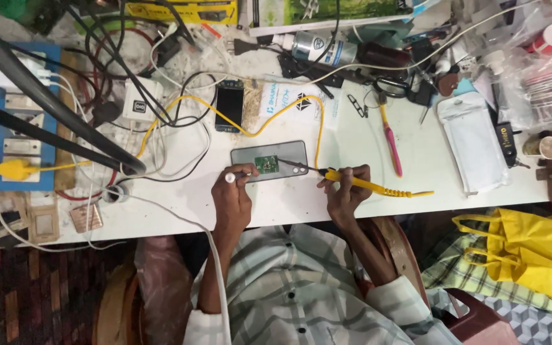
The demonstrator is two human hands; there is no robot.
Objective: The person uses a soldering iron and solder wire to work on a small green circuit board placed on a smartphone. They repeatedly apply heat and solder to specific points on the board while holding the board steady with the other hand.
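White bench [289, 204]: green circuit board [266, 164] btwn both hands' fingers [243, 176].

Bright overhead light is washing the white table [301, 204], casting soft shadows; the edges are falling dim, and far clutter is blurring slightly.

A small dark rectangular screen [229, 107] lies far of centre. Just right sits a white flat packet with blue print [289, 99]. A white clear-fronted pouch [474, 142] lies at right. Far back: a yellow box [183, 11] and a green-pictured carton [330, 13].
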